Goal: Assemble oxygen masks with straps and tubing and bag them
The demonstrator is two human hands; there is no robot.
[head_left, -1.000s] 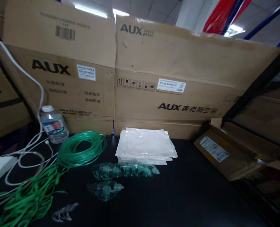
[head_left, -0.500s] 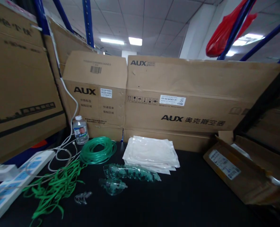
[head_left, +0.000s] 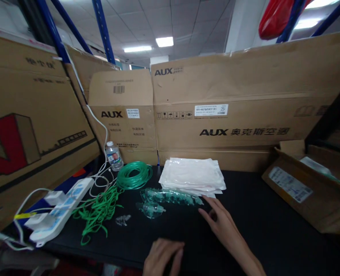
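Observation:
My right hand (head_left: 220, 217) reaches over the black table with thumb and fingers apart. Its fingertips are near the right end of a row of nested clear-green plastic masks (head_left: 170, 196) and the front edge of a stack of white flat packets (head_left: 193, 174); whether they touch is unclear. Lower down, at the table's front, my left hand (head_left: 163, 257) has bent fingers, its thumb apart and nothing visible in it. A separate clear-green mask (head_left: 151, 209) lies in front of the row. Small clear plastic pieces (head_left: 123, 220) rest left of it.
Coiled green tubing (head_left: 134, 175) and a heap of green straps (head_left: 98, 211) lie on the left. Behind them stands a water bottle (head_left: 114, 157). A white power strip (head_left: 65, 214) with cables runs along the left edge. An open cardboard box (head_left: 299, 188) sits right; cardboard panels (head_left: 181, 138) wall the back.
Both hands have come into view from below, the right one extending toward the masks and packets. The camera view has shifted, so table items appear farther right and slightly higher.

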